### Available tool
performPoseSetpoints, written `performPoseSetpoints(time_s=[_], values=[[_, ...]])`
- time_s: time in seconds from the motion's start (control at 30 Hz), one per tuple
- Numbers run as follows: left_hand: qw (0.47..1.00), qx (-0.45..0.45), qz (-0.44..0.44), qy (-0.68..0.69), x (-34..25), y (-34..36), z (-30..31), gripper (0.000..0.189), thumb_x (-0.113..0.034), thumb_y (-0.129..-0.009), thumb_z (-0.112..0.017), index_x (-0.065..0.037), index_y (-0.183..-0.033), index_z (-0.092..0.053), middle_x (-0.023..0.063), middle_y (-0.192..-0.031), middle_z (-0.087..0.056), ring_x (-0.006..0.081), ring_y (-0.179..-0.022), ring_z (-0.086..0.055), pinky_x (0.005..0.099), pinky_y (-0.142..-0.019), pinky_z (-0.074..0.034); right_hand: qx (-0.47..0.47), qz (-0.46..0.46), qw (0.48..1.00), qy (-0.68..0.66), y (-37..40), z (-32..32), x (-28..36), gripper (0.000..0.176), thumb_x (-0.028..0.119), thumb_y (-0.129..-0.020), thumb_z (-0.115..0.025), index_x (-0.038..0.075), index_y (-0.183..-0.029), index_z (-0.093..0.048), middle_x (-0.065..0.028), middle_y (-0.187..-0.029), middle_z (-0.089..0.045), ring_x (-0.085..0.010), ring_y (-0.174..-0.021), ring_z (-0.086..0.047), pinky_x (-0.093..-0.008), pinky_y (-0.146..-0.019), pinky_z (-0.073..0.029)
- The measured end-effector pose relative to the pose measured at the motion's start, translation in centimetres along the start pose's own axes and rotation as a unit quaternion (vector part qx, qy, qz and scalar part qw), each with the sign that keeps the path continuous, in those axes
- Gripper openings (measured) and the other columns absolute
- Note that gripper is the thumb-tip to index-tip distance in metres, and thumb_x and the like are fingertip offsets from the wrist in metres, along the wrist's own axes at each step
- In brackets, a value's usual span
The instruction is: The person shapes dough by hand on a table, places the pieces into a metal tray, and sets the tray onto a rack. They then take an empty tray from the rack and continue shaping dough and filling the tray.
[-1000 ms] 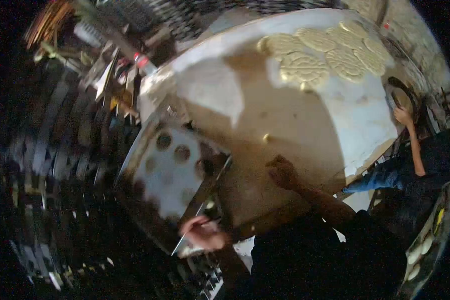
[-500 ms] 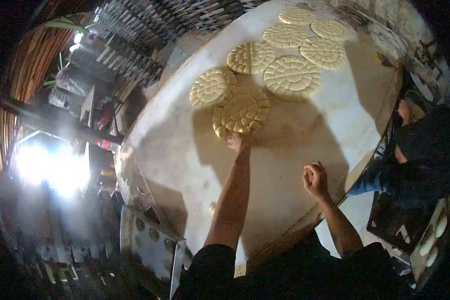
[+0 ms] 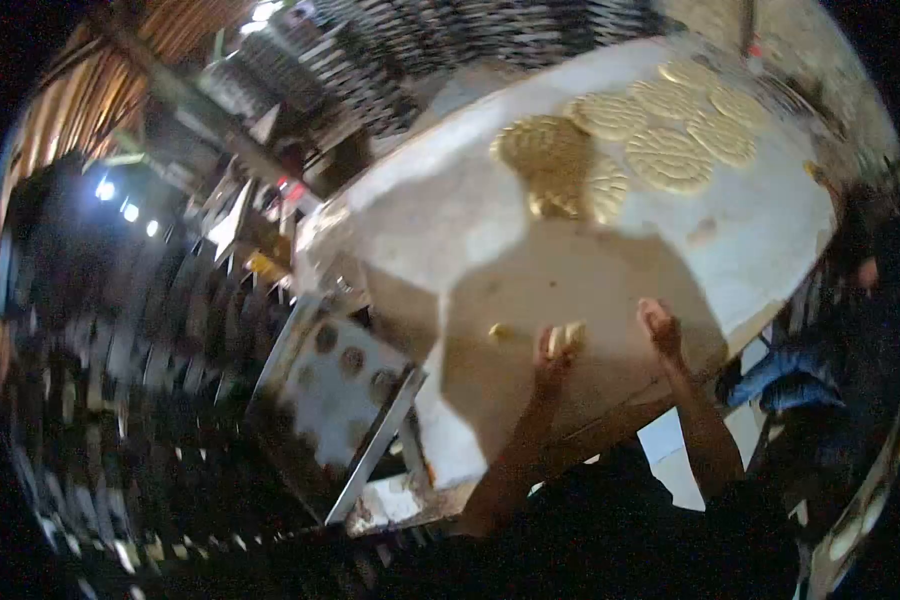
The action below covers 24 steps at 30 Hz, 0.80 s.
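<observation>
My left hand (image 3: 554,362) is closed around a pale piece of dough (image 3: 567,337) above the near part of the pale table (image 3: 420,225). A small lump of dough (image 3: 498,330) lies just left of it. My right hand (image 3: 658,325), also over the table, has its fingers curled; what they hold, if anything, is hidden. Several round, flat doughs scored in a block pattern, one of them a scored round (image 3: 669,160), lie at the far side of the table. My shadow covers part of them. The picture is blurred.
A metal tray or panel with round marks (image 3: 320,385) stands at the table's left corner. Woven slats (image 3: 370,50) run along the back left. Another person's blue-clad legs (image 3: 785,378) are at the right edge of the table.
My left hand has drawn back from the near scored round and now holds a piece of dough. The view has swung left, so the table and rounds sit farther right.
</observation>
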<state>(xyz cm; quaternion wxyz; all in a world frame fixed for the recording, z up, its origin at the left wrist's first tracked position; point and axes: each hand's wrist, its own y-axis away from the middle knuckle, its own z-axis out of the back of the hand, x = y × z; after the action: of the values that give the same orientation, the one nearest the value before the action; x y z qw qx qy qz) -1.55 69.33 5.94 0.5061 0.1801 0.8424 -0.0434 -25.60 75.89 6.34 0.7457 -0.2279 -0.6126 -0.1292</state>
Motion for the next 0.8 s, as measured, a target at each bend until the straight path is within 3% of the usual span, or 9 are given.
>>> performPoseSetpoints(time_s=[0.07,0.23,0.3,0.43,0.53,0.6,0.67,0.77,0.8], values=[[0.997,0.002,-0.042,-0.062,-1.4,4.1,1.6,0.037,-0.024,-0.095,-0.062,-0.006,-0.124,-0.047,0.0099,-0.104,-0.06,0.018,-0.089,-0.059,0.0314,-0.073,-0.05,0.091,-0.044,0.992,-0.069,3.6,-4.8,0.2,0.043,0.041,-0.099,-0.048,0.003,-0.116,-0.06,-0.0085,-0.105,-0.061,-0.0224,-0.091,-0.06,-0.0362,-0.082,-0.05],[0.89,-0.056,-0.235,-0.387,-4.6,9.1,8.1,0.033,-0.032,-0.097,-0.056,-0.004,-0.115,-0.059,0.0119,-0.101,-0.065,0.024,-0.092,-0.063,0.0352,-0.082,-0.05,0.074,0.083,0.984,0.138,11.9,-16.0,2.7,0.041,0.037,-0.102,-0.047,0.001,-0.119,-0.057,-0.0086,-0.105,-0.061,-0.0173,-0.088,-0.06,-0.0345,-0.077,-0.051],[0.884,-0.071,-0.173,-0.429,-4.2,10.5,11.4,0.033,-0.031,-0.097,-0.055,-0.003,-0.115,-0.058,0.0152,-0.104,-0.064,0.0262,-0.095,-0.063,0.037,-0.084,-0.05,0.075,0.091,0.984,0.132,13.1,-17.2,4.4,0.037,0.033,-0.102,-0.048,0.001,-0.118,-0.057,-0.0085,-0.103,-0.061,-0.016,-0.086,-0.06,-0.0338,-0.074,-0.051],[0.885,-0.154,-0.074,-0.434,-8.0,13.5,13.2,0.03,-0.027,-0.095,-0.057,-0.003,-0.112,-0.059,0.0194,-0.107,-0.06,0.0331,-0.093,-0.061,0.0396,-0.083,-0.049,0.0,0.004,0.995,-0.102,11.2,-14.2,0.9,0.03,0.026,-0.101,-0.052,0.001,-0.117,-0.057,-0.0077,-0.099,-0.061,-0.0161,-0.081,-0.059,-0.0321,-0.07,-0.051],[0.83,-0.146,-0.123,-0.524,-5.2,14.1,17.4,0.023,-0.025,-0.093,-0.058,-0.004,-0.102,-0.061,0.0184,-0.102,-0.058,0.0366,-0.091,-0.058,0.0438,-0.083,-0.048,-0.144,0.056,0.979,0.134,7.6,-7.1,0.5,0.027,0.025,-0.099,-0.054,0.002,-0.113,-0.059,-0.0106,-0.096,-0.057,-0.0183,-0.083,-0.057,-0.0342,-0.068,-0.049],[0.727,-0.04,-0.214,-0.651,-4.8,14.9,19.2,0.022,-0.026,-0.09,-0.061,-0.006,-0.097,-0.061,0.0171,-0.1,-0.058,0.0367,-0.092,-0.056,0.0473,-0.084,-0.045,-0.121,0.089,0.973,0.177,6.6,-3.0,0.5,0.027,0.027,-0.095,-0.057,0.001,-0.102,-0.058,-0.0134,-0.094,-0.054,-0.0235,-0.082,-0.055,-0.038,-0.066,-0.046],[0.53,0.133,-0.304,-0.78,-7.6,15.7,17.7,0.024,-0.03,-0.087,-0.065,-0.008,-0.094,-0.061,0.0157,-0.1,-0.057,0.0353,-0.094,-0.054,0.0504,-0.085,-0.043,0.003,-0.002,0.982,0.189,6.9,1.3,0.5,0.028,0.029,-0.09,-0.058,0.001,-0.091,-0.055,-0.0164,-0.091,-0.05,-0.0298,-0.079,-0.052,-0.0429,-0.066,-0.043],[0.595,0.142,-0.168,-0.773,-12.7,11.7,14.5,0.036,-0.036,-0.08,-0.066,-0.004,-0.095,-0.061,0.0223,-0.097,-0.059,0.0431,-0.092,-0.054,0.058,-0.086,-0.04,0.166,0.266,0.844,0.435,3.4,3.0,4.7,0.033,0.031,-0.083,-0.06,0.001,-0.08,-0.047,-0.018,-0.084,-0.044,-0.0349,-0.075,-0.045,-0.0462,-0.069,-0.037],[0.61,0.085,-0.169,-0.769,-10.5,9.8,15.0,0.038,-0.039,-0.078,-0.07,-0.006,-0.096,-0.061,0.0184,-0.097,-0.059,0.0392,-0.093,-0.054,0.0537,-0.084,-0.041,0.13,0.29,0.88,0.353,1.4,2.7,0.9,0.03,0.028,-0.083,-0.058,0.001,-0.078,-0.045,-0.0188,-0.083,-0.038,-0.0363,-0.08,-0.042,-0.048,-0.075,-0.035]])
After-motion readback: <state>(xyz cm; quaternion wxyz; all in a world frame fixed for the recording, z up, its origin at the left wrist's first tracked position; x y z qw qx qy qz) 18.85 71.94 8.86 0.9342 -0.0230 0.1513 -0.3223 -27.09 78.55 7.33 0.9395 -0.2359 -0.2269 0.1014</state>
